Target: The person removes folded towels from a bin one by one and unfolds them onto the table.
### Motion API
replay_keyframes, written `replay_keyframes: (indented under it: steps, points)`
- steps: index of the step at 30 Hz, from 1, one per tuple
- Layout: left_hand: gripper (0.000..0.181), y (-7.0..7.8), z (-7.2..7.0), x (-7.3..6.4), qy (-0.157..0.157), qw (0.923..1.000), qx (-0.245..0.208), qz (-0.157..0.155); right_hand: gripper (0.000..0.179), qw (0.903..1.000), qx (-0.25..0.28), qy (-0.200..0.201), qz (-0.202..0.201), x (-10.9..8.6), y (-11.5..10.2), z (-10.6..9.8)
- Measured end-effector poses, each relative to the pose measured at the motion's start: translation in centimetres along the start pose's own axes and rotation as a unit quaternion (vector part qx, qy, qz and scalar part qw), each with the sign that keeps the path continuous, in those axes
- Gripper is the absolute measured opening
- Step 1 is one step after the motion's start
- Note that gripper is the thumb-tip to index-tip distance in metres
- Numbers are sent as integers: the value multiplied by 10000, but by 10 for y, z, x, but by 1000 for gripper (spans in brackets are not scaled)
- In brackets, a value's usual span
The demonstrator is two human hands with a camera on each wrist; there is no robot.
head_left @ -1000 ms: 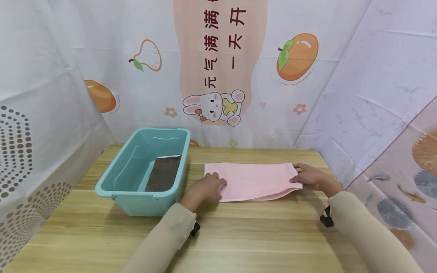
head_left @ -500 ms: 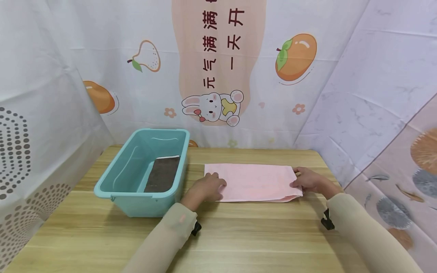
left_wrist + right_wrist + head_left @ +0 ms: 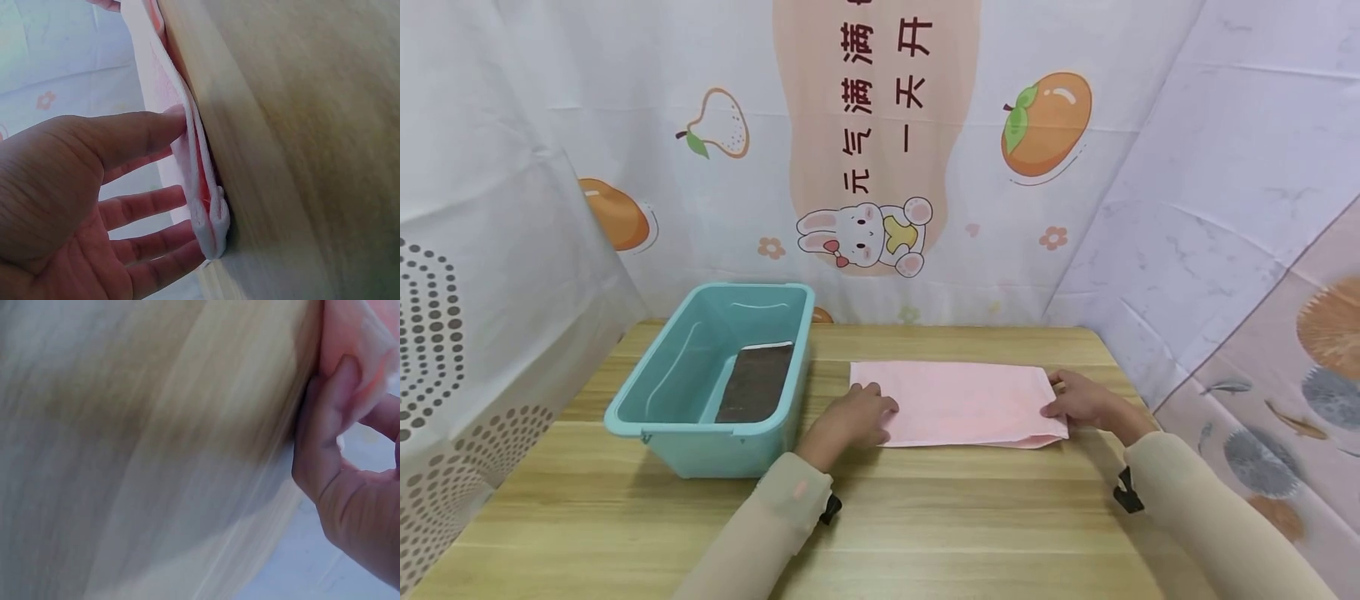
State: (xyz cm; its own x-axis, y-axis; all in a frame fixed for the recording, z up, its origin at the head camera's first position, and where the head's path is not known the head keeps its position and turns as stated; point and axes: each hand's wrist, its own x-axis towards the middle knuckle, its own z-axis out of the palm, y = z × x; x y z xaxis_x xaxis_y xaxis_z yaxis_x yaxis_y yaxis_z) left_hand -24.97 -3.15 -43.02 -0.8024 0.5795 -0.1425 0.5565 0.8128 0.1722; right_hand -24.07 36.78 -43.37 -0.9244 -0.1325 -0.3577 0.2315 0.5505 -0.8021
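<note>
A folded pink towel (image 3: 962, 402) lies flat on the wooden table, its long side running left to right. My left hand (image 3: 859, 415) rests on the towel's left end; in the left wrist view its thumb (image 3: 150, 132) and extended fingers touch the cloth beside the stacked folded edges. At the opposite end, my right hand (image 3: 1086, 398) pinches the towel's right edge. The right wrist view shows the thumb (image 3: 337, 387) pressed against the pink cloth (image 3: 359, 337), with other fingers partly out of frame. Near the front right corner, the layers gape slightly.
A teal plastic bin (image 3: 715, 429) stands left of the towel, close to my left forearm. Inside it lies a dark brown folded cloth (image 3: 756, 383) with a white edge. Printed curtains (image 3: 970, 167) hang behind and beside the wooden table (image 3: 970, 517).
My right hand has shifted slightly down and right with the towel's right edge. The front right layers, which gaped widely, now lie closer together. The left hand stays nearly in place.
</note>
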Motion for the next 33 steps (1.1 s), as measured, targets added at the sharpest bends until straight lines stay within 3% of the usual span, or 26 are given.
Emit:
replay_keyframes:
  steps: [9,19,29,33]
  points:
    - [37,4,-2,-2,-66,9998,-26,202,61,9966,-801,185,108,-16,-4,4]
    - [37,10,0,-11,-139,9992,147,333,69,9965,-749,48,377,-29,3,5]
    - [35,7,4,-22,-105,9987,144,488,69,9979,-589,-125,229,-36,-1,10]
    - [37,5,2,-24,-95,9983,-7,571,69,9925,-1222,37,-74,-38,-1,9]
